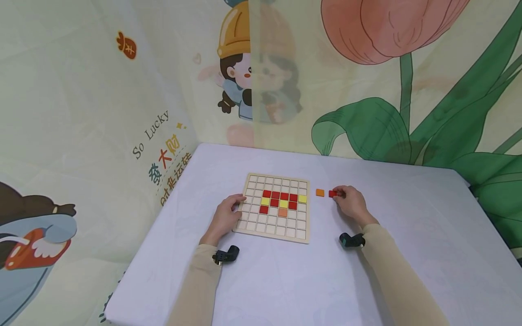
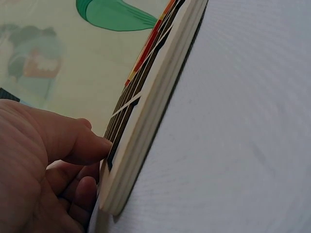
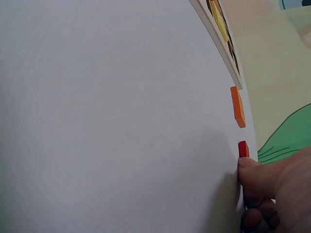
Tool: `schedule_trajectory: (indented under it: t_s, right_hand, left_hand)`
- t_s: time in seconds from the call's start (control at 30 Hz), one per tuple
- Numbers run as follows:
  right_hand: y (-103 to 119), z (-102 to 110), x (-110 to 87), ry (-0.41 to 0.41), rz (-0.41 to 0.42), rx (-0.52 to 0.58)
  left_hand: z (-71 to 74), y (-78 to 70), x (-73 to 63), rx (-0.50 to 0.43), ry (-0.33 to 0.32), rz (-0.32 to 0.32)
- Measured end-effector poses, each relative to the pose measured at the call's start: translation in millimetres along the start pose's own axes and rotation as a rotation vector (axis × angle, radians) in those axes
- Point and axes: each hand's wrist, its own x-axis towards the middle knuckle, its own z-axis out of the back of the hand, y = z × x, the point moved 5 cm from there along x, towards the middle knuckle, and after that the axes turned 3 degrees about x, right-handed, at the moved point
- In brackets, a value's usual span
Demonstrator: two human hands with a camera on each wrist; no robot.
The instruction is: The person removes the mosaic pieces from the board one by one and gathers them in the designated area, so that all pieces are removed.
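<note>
To the right of the board (image 1: 272,220), red tile (image 1: 331,194): positioned at table level and pinched at the end facing away from the board.
Right hand (image 1: 351,201): tile grasped between thumb (image 3: 257,177) and finger; the gap is nearly closed, with the tile between; the opposing fingertip is partly hidden; the remaining fingers are curled.
Orange tile (image 1: 320,193): laid flat between board and red tile, apart from both.
Left hand (image 1: 224,218): board's left edge held by bent thumb and fingers, spread moderately apart; whether any fingertip is tucked underneath cannot be told.
Board, body: laid flat and divided by thin strips into rows of square compartments.
Board, upper tile row: four red tiles (image 1: 284,196) seated side by side, followed by one yellow tile (image 1: 302,199) in the rightmost column.
Board, middle tile row: yellow, red, yellow, red, seated directly below the four reds.
Board, lower tile row: one red seated below the first yellow; one pale orange tile (image 1: 282,212) seated below the second.
Table (image 1: 285,280): covered in white; board and loose tiles supported.
Forearms: covered by beige sleeves (image 1: 401,271); a black camera (image 1: 226,255) is worn at each wrist.
Backdrop (image 1: 81,104): printed with a tulip (image 1: 391,27), leaves and cartoon figures.
</note>
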Motion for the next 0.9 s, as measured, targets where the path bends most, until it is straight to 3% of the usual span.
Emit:
schedule_trajectory:
  t_s: [0.47, 0.9]
  right_hand:
    - [-6.6, 0.4, -2.4, -0.025, -0.014, 0.074]
    - [6.3, -0.8, -24.9, -0.192, 0.097, 0.159]
  left_hand:
    - [0.5, -0.5, -1.3, -0.008, -0.005, -0.01]
    - [-0.2, 0.6, -0.1, -0.008, -0.011, -0.024]
